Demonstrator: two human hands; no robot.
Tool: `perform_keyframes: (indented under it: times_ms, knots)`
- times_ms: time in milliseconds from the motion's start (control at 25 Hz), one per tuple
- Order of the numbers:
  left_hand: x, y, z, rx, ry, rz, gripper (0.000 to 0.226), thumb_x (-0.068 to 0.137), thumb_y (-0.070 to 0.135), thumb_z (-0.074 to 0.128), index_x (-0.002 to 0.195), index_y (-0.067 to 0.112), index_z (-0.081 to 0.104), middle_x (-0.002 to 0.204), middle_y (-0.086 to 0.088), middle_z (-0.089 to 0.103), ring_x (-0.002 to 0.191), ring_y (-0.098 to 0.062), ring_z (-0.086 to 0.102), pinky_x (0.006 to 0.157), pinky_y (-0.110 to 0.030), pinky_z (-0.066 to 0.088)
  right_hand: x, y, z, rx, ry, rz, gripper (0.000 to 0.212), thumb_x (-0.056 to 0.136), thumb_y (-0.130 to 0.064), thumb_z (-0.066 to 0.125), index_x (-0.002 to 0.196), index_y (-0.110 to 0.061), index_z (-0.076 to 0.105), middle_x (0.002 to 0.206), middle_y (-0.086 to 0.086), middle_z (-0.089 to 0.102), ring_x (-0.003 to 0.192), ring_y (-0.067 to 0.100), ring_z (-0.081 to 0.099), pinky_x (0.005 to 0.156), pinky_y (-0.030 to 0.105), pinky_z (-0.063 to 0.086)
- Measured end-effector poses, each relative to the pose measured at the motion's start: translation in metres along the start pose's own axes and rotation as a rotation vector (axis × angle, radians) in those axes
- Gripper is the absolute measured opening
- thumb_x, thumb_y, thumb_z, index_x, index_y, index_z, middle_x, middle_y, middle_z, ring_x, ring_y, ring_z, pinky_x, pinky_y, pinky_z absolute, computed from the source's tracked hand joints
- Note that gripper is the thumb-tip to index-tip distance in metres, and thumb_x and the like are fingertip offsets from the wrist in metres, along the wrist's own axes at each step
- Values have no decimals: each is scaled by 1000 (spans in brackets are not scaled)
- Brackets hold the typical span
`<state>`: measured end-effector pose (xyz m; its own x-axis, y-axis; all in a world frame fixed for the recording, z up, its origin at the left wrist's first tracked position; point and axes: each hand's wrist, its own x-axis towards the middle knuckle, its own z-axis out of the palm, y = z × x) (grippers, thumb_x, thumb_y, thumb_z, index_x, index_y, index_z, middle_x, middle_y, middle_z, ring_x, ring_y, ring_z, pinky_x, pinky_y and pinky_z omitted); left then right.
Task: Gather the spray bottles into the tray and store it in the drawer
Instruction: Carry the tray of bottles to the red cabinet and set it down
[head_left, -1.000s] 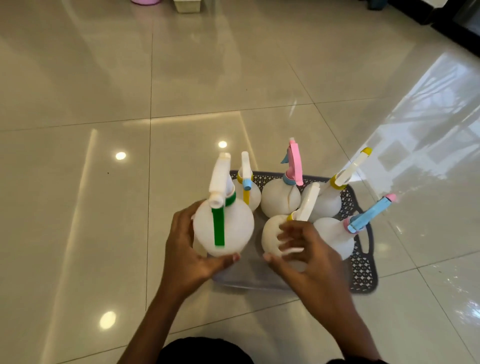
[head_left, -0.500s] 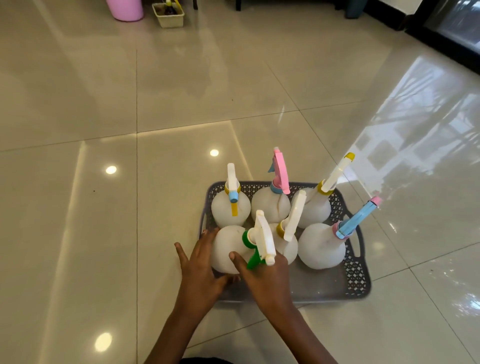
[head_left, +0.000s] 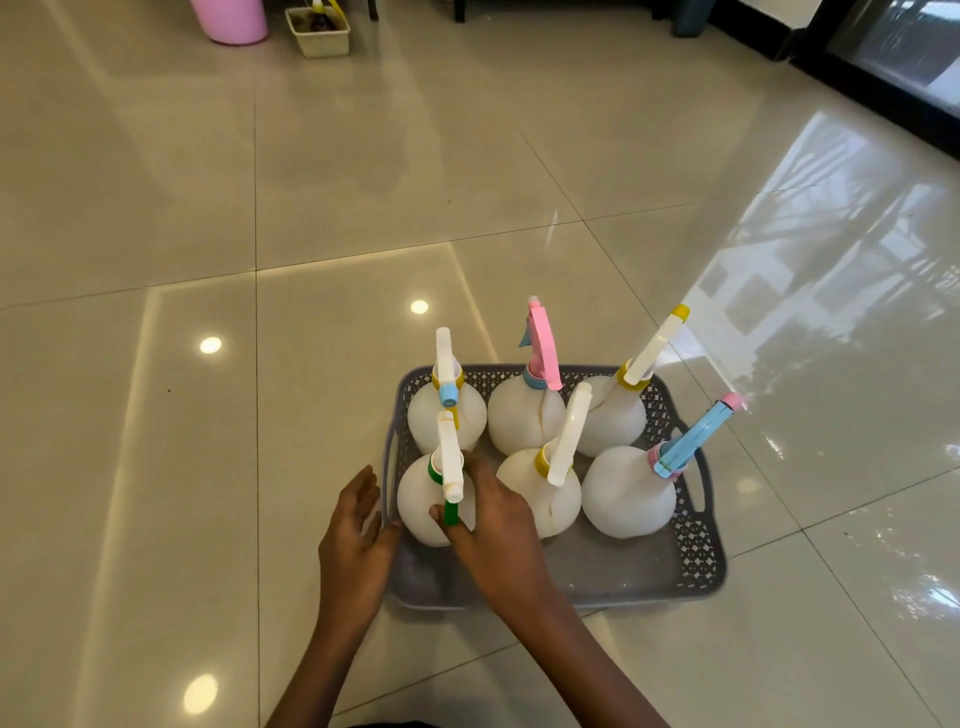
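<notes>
A grey perforated tray (head_left: 696, 566) sits on the tiled floor and holds several white round spray bottles, all upright. The green-collared spray bottle (head_left: 418, 499) stands in the front left corner. My right hand (head_left: 493, 519) wraps its right side, fingers around the green trigger. My left hand (head_left: 356, 525) lies against the tray's left wall with fingers spread and its thumb at the rim. Beside it stand a yellow-collared bottle (head_left: 540, 501) and a blue-nozzled bottle (head_left: 623, 493). A pink-triggered bottle (head_left: 522, 421) stands in the back row.
The glossy tile floor spreads all round the tray. A pink bucket (head_left: 228, 18) and a cream planter box (head_left: 318, 31) stand far back on the left. A dark door frame (head_left: 857, 78) runs along the far right.
The green-collared bottle went from my left hand above the tray down into the front left corner. My right hand moved from the middle bottle onto it. My left hand slid off to the tray's wall.
</notes>
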<state>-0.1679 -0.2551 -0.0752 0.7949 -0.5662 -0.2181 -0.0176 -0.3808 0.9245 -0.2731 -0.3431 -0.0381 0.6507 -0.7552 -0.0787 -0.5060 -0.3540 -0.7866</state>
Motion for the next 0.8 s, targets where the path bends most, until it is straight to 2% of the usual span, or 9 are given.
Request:
perform_keyframes:
  times_ms: [80, 160, 200, 280, 400, 480, 560, 680, 800]
  knots:
    - [2, 1, 3, 42, -23, -53, 44, 86, 2, 58, 127, 14, 53, 117, -7, 62, 103, -17, 56, 88, -27, 44, -13, 0, -18, 2, 0, -4, 45, 85, -25, 63, 128, -27, 49, 123, -9, 62, 112, 10, 59, 90, 13, 43]
    - [3, 2, 1, 62, -39, -60, 38, 86, 2, 58, 122, 14, 57, 106, -4, 63, 99, -19, 58, 84, -26, 44, -35, 1, -50, 72, 80, -53, 27, 81, -25, 66, 106, -34, 61, 97, -23, 69, 92, 0, 66, 82, 9, 50]
    - [4, 4, 0, 65, -32, -60, 37, 85, 2, 59, 121, 14, 59, 104, -3, 64, 99, -19, 58, 84, -26, 45, -45, 4, -69, 105, 162, -67, 20, 78, -21, 68, 95, -32, 65, 85, -27, 70, 80, -4, 66, 74, 6, 50]
    - [6, 7, 0, 79, 1, -59, 33, 83, 5, 62, 115, 14, 62, 100, -3, 66, 95, -19, 60, 84, -28, 47, -55, 24, -103, 119, 430, -28, 15, 74, -12, 70, 81, -25, 69, 82, -24, 68, 66, -5, 64, 64, 3, 47]
    - [15, 13, 1, 117, 79, -44, 19, 83, 9, 63, 101, 11, 68, 90, -5, 68, 86, -19, 61, 77, -27, 44, -36, 68, -140, -30, 807, 155, 12, 79, -16, 62, 90, -12, 66, 79, -16, 67, 69, 2, 63, 61, 7, 43]
    - [23, 17, 1, 148, 96, -37, 11, 85, 14, 63, 91, 7, 68, 84, -8, 69, 81, -22, 61, 73, -28, 41, -15, 104, -151, -128, 720, 356, 30, 86, -28, 62, 105, -6, 59, 93, 1, 66, 78, 19, 62, 64, 22, 42]
    - [31, 19, 3, 201, 80, -17, 16, 86, 19, 63, 84, 3, 66, 79, -13, 68, 77, -27, 61, 69, -29, 40, 1, 132, -149, -169, 485, 462, 31, 92, -31, 54, 100, -1, 58, 89, 14, 64, 77, 27, 58, 62, 26, 38]
    - [37, 23, 8, 282, 70, 35, 24, 89, 20, 59, 74, 1, 56, 71, -13, 59, 70, -28, 53, 57, -31, 33, 10, 145, -140, -182, 408, 406, 31, 96, -21, 45, 68, -8, 46, 60, 2, 49, 68, 30, 51, 49, 28, 25]
    - [33, 30, 12, 306, 92, 90, 27, 91, 19, 55, 72, -1, 51, 68, -15, 53, 66, -27, 47, 53, -31, 30, 6, 137, -144, -158, 462, 411, 31, 96, -16, 42, 67, -7, 41, 57, -3, 40, 66, 27, 44, 49, 22, 24]
